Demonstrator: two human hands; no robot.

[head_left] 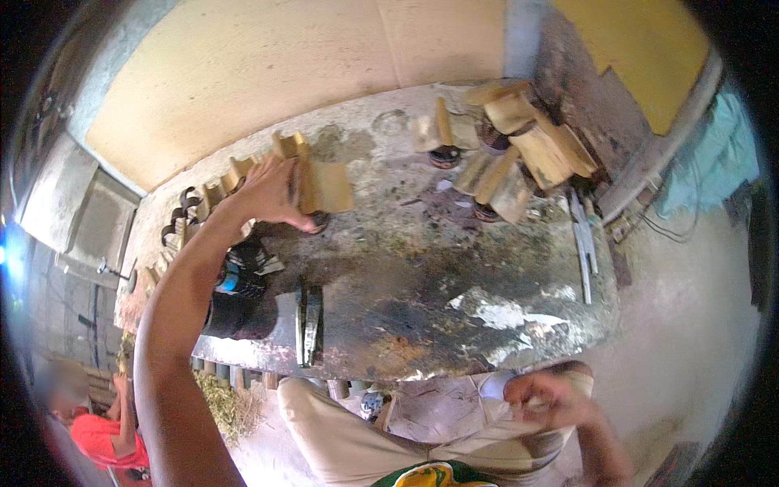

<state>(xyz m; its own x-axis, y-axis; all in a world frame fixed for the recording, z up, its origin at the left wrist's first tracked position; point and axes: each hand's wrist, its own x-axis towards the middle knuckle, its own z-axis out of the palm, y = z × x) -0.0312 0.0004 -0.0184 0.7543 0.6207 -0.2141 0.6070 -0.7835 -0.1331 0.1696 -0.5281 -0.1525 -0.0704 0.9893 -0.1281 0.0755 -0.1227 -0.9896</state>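
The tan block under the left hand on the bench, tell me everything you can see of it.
The tan block looks like a flat wooden or cardboard-like slab, pale yellow-brown with squared corners. It stands on edge on the stained, worn workbench, at the near end of a curved row of similar blocks. The left hand rests against its left side, fingers curled at its base. A small dark round piece sits under it.

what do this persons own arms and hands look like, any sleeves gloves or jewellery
Both arms are bare, with no sleeve in view. The left arm is long and lean, and the left hand wears no glove; no ring or watch shows on it. The right hand is also gloveless but motion-blurred, so its fingers and any jewellery cannot be made out.
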